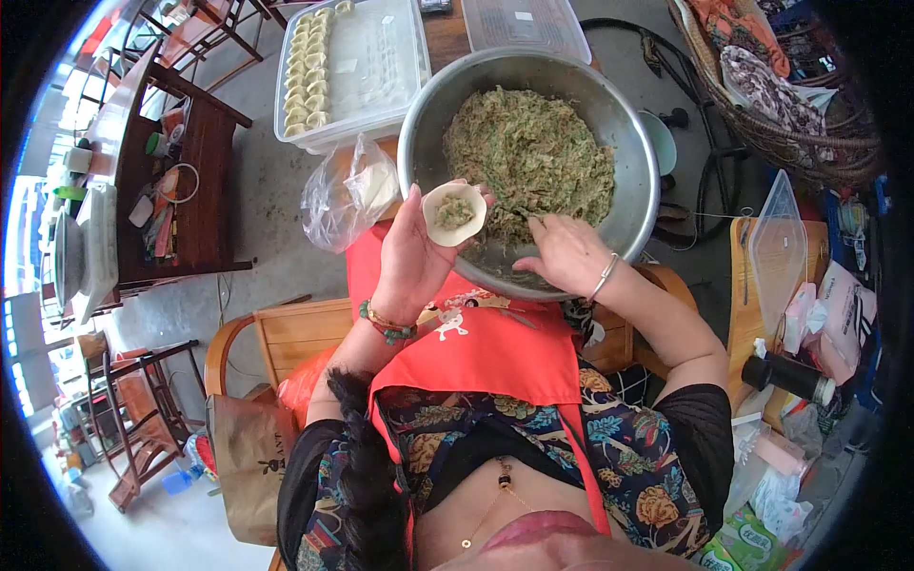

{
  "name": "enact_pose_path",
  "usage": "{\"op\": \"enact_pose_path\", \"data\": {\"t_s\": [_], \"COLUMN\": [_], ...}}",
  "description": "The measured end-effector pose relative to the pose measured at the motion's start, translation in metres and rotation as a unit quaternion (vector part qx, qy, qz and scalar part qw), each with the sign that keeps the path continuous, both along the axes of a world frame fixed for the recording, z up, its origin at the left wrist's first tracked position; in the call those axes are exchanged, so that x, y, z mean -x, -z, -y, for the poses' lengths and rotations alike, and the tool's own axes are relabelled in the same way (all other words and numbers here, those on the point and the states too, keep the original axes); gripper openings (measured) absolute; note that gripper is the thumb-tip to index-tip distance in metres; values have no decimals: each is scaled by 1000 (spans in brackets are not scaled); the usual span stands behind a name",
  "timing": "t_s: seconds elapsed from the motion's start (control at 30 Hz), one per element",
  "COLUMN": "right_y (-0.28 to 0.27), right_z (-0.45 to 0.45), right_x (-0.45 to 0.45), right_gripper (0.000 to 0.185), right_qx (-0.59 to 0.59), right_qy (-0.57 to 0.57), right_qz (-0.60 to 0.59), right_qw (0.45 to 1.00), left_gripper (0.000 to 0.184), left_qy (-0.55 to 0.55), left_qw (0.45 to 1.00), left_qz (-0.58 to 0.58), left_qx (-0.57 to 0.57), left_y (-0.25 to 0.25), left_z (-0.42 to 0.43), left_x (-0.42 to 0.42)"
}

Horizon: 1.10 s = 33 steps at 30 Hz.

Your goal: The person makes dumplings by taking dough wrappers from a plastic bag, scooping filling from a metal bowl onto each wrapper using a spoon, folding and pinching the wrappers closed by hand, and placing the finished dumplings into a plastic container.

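My left hand (pixel 416 249), palm up, holds a round dumpling wrapper (pixel 440 234) with a small mound of greenish filling (pixel 455 211) in its middle. The thumb and fingertips curl around the wrapper's edge. Close to its right, my right hand (pixel 569 255) is inside a large metal bowl (pixel 415 112), palm down at the near edge of the chopped green filling (pixel 533 152). Its fingers are bent, and whatever they hold is hidden. A clear plastic bag (pixel 328 211) with pale wrappers (pixel 373 183) lies just left of the bowl.
Rows of folded dumplings (pixel 307 71) line the left side of a plastic box (pixel 381 71) beyond the bag. A clear lid (pixel 528 24) lies behind the bowl. A wooden chair (pixel 305 333) is around the person. Right of it, a side table (pixel 743 285) carries packages and a dark bottle (pixel 788 378).
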State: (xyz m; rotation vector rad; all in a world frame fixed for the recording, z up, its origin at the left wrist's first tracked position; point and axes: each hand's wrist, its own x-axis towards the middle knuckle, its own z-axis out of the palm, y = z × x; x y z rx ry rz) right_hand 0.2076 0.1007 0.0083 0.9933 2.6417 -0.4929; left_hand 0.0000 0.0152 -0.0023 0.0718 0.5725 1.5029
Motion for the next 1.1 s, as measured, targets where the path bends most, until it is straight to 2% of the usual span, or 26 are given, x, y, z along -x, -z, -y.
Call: {"op": "enact_pose_path", "data": {"t_s": [0.07, 0.1, 0.17, 0.2, 0.3, 0.33, 0.57, 0.63, 0.77, 0.83, 1.1], "right_y": [-19, -29, -43, -42, -41, -38, -31, -28, -21, -19, -19], "right_z": [3, 3, 2, 3, 2, 2, 0, -1, -10, -12, -13], "right_x": [3, 6, 14, 19, 27, 29, 37, 41, 42, 42, 46], "right_gripper": [46, 46, 38, 27, 22, 16, 11, 8, 9, 10, 14], "right_qx": [-126, -127, -134, -155, -156, -160, -140, -105, -87, -26, 10], "right_qy": [-39, -41, -160, -185, -218, -212, -190, -123, -74, -41, -35], "right_qz": [-146, -146, -311, -364, -370, -387, -399, -438, -454, -451, -471], "right_qw": [980, 980, 927, 899, 889, 883, 886, 884, 884, 891, 881], "left_gripper": [56, 56, 56, 56, 57, 57, 58, 59, 62, 62, 46], "left_qy": [7, 16, 27, 40, 68, 67, 81, 88, 92, 93, 82], "left_qw": [1000, 1000, 999, 998, 996, 996, 996, 995, 995, 995, 995], "left_qz": [-2, -3, 14, 30, 40, 39, 31, 29, -8, -23, -50], "left_qx": [-10, -17, -22, -26, -33, -33, -28, -34, -26, -21, -33], "left_y": [3, 5, 9, 10, 9, 8, 15, 13, -1, 1, 6], "left_z": [0, 0, 1, 2, 4, 5, 10, 11, 9, 9, 14], "left_x": [1, 2, 3, 2, -1, -3, -3, -5, -14, -15, -17]}}
